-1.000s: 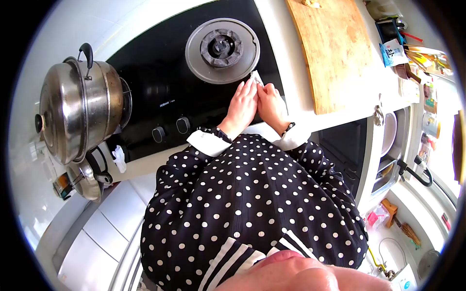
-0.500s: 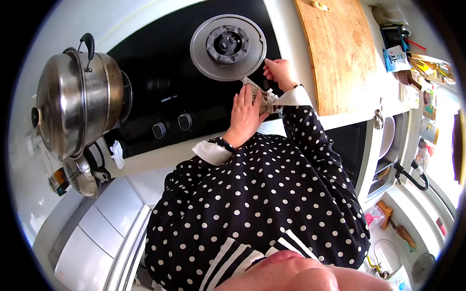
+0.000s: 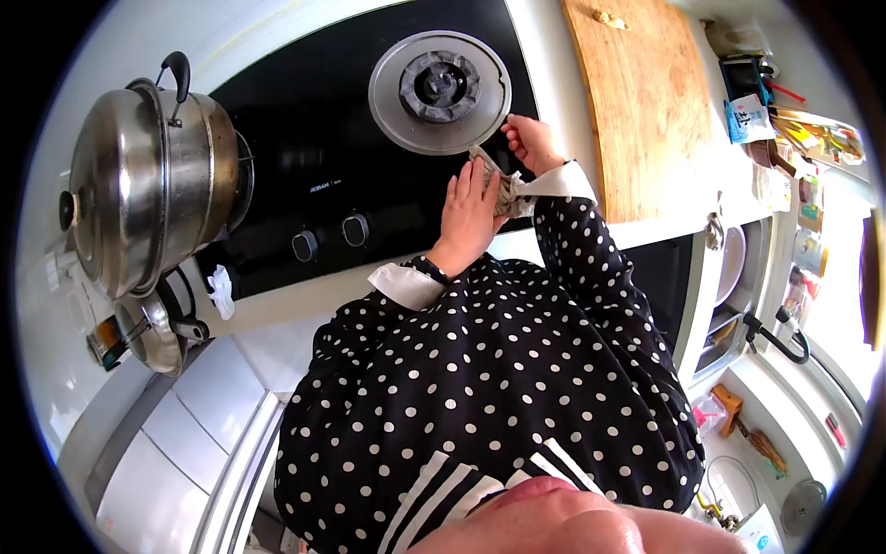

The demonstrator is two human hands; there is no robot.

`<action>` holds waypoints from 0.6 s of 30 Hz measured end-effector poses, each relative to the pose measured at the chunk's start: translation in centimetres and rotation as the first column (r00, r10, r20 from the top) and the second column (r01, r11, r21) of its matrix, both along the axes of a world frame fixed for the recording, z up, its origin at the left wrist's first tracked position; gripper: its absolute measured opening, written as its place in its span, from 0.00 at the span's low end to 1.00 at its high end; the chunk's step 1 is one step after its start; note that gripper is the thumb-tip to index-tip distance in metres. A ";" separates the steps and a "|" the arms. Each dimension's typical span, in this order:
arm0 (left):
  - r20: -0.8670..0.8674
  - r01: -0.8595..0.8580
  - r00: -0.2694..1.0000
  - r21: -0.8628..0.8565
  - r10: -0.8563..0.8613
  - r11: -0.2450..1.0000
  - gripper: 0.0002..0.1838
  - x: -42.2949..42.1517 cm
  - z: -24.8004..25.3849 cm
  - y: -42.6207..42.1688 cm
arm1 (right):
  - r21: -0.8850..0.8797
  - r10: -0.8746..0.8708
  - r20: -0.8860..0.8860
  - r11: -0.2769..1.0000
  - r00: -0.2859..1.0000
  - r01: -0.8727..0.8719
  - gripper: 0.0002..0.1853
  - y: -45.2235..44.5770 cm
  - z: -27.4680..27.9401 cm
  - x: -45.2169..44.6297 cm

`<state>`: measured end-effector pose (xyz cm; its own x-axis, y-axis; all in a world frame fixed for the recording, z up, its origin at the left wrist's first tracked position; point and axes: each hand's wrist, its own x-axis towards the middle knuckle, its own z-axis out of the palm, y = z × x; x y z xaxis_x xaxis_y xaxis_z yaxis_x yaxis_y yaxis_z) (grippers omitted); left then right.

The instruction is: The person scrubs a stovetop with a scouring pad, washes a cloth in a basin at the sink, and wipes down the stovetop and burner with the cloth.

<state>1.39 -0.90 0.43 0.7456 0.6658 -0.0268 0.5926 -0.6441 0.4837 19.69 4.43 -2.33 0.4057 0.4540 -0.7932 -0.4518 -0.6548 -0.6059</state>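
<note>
My left hand [image 3: 466,220] lies flat, fingers stretched out together, on a crumpled beige cloth [image 3: 504,196] at the front right of the black glass hob [image 3: 305,138]. Part of the cloth is hidden under that hand. Just to the right, my right hand [image 3: 537,146] is curled closed, its fingertips at the rim of the round metal burner plate [image 3: 389,111]. Whether they pinch something small or touch the rim, I cannot tell. A dark burner [image 3: 441,87] sits in the middle of the plate.
A lidded steel steamer pot [image 3: 138,185] stands at the hob's left end, a small pan [image 3: 157,342] beside it. White crumpled tissue [image 3: 221,292] lies at the front edge. To the right are a wooden cutting board [image 3: 641,120], a packet [image 3: 748,118] and a sink [image 3: 724,337].
The view has shifted slightly. Both hands keep nearly the same places, the left still on the cloth and the right still curled by the plate's rim.
</note>
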 end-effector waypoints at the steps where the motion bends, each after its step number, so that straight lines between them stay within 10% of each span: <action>1: -0.004 -0.001 1.000 0.000 0.001 1.000 0.37 0.0 -0.1 0.0 | 0.000 -0.011 -0.028 1.000 1.000 0.011 0.10 -0.1 -0.1 0.0; 18: -0.061 0.022 0.998 0.029 -0.020 0.999 0.38 -1.9 -0.2 -0.3 | 0.020 -0.078 -0.082 0.997 0.994 0.080 0.09 -0.3 -0.4 -0.6</action>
<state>-0.55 -1.16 0.23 0.7571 0.6511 -0.0528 0.6062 -0.6702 0.4282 19.11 4.12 -2.69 0.3754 0.4417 -0.8148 -0.5499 -0.6016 -0.5794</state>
